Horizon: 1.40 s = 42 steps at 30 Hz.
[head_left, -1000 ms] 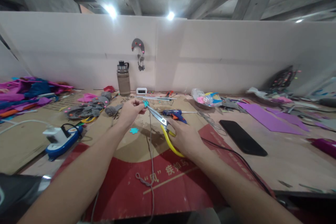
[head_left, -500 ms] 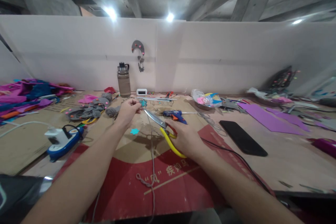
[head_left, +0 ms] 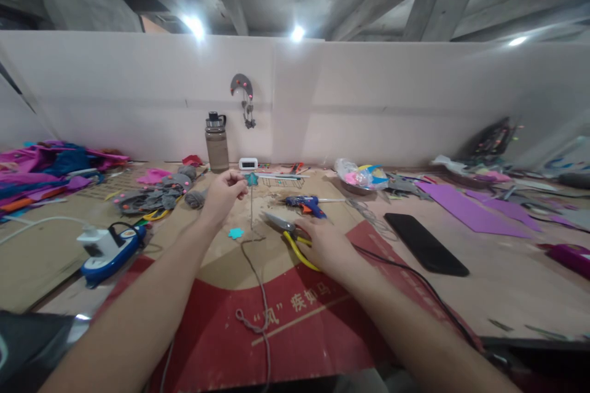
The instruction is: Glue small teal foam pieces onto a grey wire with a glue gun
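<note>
My left hand (head_left: 227, 191) pinches a teal felt flower (head_left: 251, 179) between thumb and fingertips, with a short strand of grey yarn (head_left: 251, 209) hanging from it. My right hand (head_left: 328, 244) is wrapped round the yellow handles of a pair of scissors (head_left: 288, 233); their blades look closed and point toward the upper left. A second, brighter teal flower (head_left: 236, 233) lies on the cardboard below my left hand. A longer length of grey yarn (head_left: 258, 279) trails down the cardboard past a small loop. Behind my right hand lies a blue glue gun (head_left: 305, 202).
Red and brown cardboard (head_left: 212, 319) covers the work area. A black phone (head_left: 424, 242) lies right, a power strip (head_left: 113, 252) left. A bottle (head_left: 216, 142) and small white clock (head_left: 248, 163) stand at the back. Purple felt (head_left: 465, 209) lies right; a moon ornament (head_left: 242, 86) hangs behind.
The scissors have moved down and away from the yarn near the flower. The yarn that ran down from the flower now appears in two pieces, the lower one lying slack on the cardboard.
</note>
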Tool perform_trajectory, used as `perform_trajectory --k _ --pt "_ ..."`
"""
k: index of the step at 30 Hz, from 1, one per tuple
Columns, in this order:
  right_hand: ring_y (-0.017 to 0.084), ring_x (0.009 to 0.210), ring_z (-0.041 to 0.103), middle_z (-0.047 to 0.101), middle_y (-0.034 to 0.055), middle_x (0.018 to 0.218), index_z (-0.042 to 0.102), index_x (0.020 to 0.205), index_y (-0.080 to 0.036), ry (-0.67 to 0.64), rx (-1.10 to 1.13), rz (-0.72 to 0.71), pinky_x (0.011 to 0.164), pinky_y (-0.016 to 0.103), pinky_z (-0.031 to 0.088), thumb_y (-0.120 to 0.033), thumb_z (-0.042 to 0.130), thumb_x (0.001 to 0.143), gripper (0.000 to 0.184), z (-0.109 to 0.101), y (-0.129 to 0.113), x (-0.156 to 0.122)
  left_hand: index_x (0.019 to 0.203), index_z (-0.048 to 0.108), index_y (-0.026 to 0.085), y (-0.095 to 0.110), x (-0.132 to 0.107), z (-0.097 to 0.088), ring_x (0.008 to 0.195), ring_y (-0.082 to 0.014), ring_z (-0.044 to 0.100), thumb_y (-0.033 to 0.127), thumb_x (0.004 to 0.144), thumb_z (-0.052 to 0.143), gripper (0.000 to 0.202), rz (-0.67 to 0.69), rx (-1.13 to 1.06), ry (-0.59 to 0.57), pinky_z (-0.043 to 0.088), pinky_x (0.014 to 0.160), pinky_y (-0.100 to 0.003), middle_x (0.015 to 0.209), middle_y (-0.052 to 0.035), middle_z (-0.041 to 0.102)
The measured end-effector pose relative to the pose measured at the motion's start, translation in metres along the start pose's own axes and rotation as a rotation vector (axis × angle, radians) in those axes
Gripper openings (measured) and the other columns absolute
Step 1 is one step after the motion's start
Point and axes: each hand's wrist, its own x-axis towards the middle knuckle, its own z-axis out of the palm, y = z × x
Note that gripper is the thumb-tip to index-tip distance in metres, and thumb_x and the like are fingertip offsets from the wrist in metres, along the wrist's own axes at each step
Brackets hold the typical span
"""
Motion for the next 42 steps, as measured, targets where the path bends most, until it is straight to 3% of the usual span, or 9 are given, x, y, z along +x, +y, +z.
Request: perform_trajectory --k 4,7,14,17,23,30,33,37,42 --pt "0.019 0.098 0.050 0.057 0.0102 0.100 0.063 0.095 -0.018 0.205 0.102 -0.083 0.088 0.033 0.036 -0.029 0.046 0.083 0.023 0.001 -0.001 0.002 0.071 0.053 0.017 -0.003 0.000 0.000 0.047 -0.0084 0.046 0.022 0.066 0.061 0.010 0.059 0.084 -0.036 0.034 0.045 -0.020 0.053 0.0030 0.053" --pt "0.016 0.095 0.052 0.057 0.0079 0.100 0.059 0.100 -0.018 0.300 0.365 -0.102 0.087 0.031 0.038 -0.031 0.041 0.086 0.026 0.000 -0.007 0.006 0.071 0.054 0.017 -0.004 -0.001 0.001 0.046 -0.0079 0.044 0.022 0.067 0.060 0.009 0.083 0.125 -0.059 0.033 0.045 -0.019 0.054 0.0036 0.052" --pt "0.015 0.085 0.056 0.059 0.0041 0.092 0.047 0.093 -0.018 0.306 0.935 0.052 0.077 0.031 0.042 -0.046 0.054 0.074 0.034 -0.006 -0.040 0.042 0.069 0.056 0.016 0.001 -0.008 0.010 0.052 -0.0100 0.050 0.024 0.065 0.063 0.011 0.058 0.065 -0.126 0.038 0.052 -0.022 0.058 0.0008 0.057" --pt "0.014 0.077 0.058 0.059 0.0016 0.085 0.040 0.099 -0.019 0.254 1.192 0.131 0.069 0.029 0.044 -0.042 0.062 0.067 0.045 0.001 -0.052 0.062 0.070 0.058 0.015 0.001 -0.010 0.014 0.053 -0.0092 0.049 0.025 0.065 0.063 0.012 0.047 0.027 -0.116 0.037 0.053 -0.021 0.059 0.0014 0.056" --pt "0.008 0.060 0.056 0.059 -0.0027 0.070 0.046 0.081 -0.019 0.125 1.679 0.147 0.066 0.028 0.047 -0.031 0.065 0.063 0.028 0.012 -0.059 0.066 0.069 0.060 0.015 0.001 -0.013 0.018 0.052 -0.0085 0.047 0.025 0.062 0.066 0.015 -0.044 -0.073 -0.128 0.036 0.053 -0.021 0.058 0.0018 0.055" --pt "0.009 0.062 0.057 0.060 -0.0024 0.069 0.051 0.076 -0.018 -0.014 1.822 0.121 0.067 0.027 0.048 -0.033 0.067 0.064 0.025 0.007 -0.053 0.057 0.072 0.057 0.015 0.000 -0.013 0.017 0.052 -0.0080 0.049 0.025 0.066 0.064 0.014 -0.098 -0.131 -0.147 0.037 0.051 -0.020 0.059 0.0012 0.055" --pt "0.011 0.074 0.060 0.063 0.0005 0.078 0.052 0.084 -0.019 -0.138 1.855 0.065 0.072 0.025 0.047 -0.038 0.065 0.068 0.028 0.005 -0.058 0.051 0.070 0.057 0.014 -0.001 -0.010 0.014 0.054 -0.0078 0.052 0.025 0.064 0.065 0.015 -0.090 -0.145 -0.088 0.039 0.050 -0.018 0.061 0.0012 0.056" --pt "0.010 0.067 0.058 0.061 -0.0011 0.071 0.056 0.093 -0.019 -0.337 1.821 -0.068 0.074 0.029 0.048 -0.037 0.067 0.069 0.032 -0.002 -0.060 0.043 0.075 0.055 0.015 0.003 -0.004 0.007 0.058 -0.0108 0.059 0.024 0.067 0.062 0.014 -0.191 -0.291 0.014 0.045 0.050 -0.021 0.070 -0.0017 0.061" --pt "0.006 0.052 0.049 0.052 -0.0050 0.062 0.058 0.087 -0.016 -0.321 1.746 -0.082 0.063 0.026 0.050 -0.034 0.068 0.068 0.027 -0.006 -0.049 0.044 0.077 0.058 0.012 0.015 0.009 -0.006 0.065 -0.0109 0.063 0.011 0.074 0.046 0.012 -0.372 -0.576 0.108 0.052 0.058 -0.020 0.075 -0.0063 0.066"
